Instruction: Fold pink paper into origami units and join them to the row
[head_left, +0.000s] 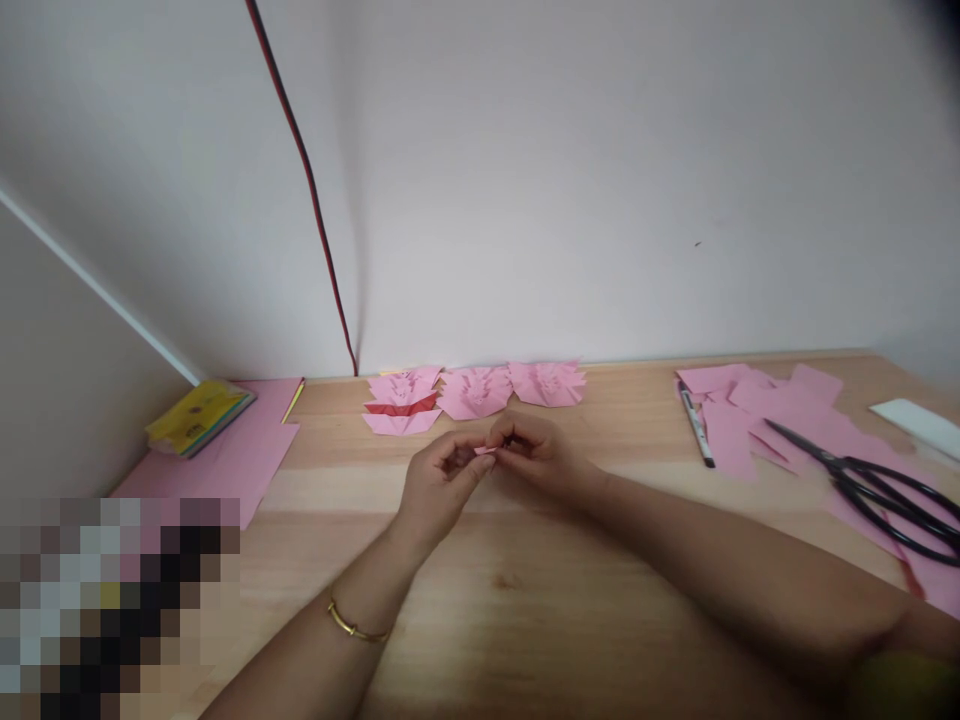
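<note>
The hands are held close together over the middle of the surface (465, 610), with a small pink paper piece (485, 450) pinched between the fingertips of the left hand (439, 490) and those of the right hand (544, 462). The piece is gripped from both sides, so neither hand is clearly nearer to it; its visible long axis is set roughly crosswise, from one hand to the other (its folds are mostly hidden by the fingers). A gold bangle (352, 628) is worn on the left wrist. To the right, black-handled scissors (806, 445) are laid over loose pink paper pieces (727, 440), with their tips pointed toward the far left. A marker (696, 425) is placed at the left edge of that paper, and a white object (926, 428) is seen farther right. On the left, a yellow packet (199, 415) is rested on larger pink sheets (232, 470). Just beyond the hands, folded pink shapes (476, 392) are lined up side by side near the wall (525, 200), a red strip (401, 408) being shown in the leftmost. A dark red-edged cable (311, 180) is hung behind them.
</note>
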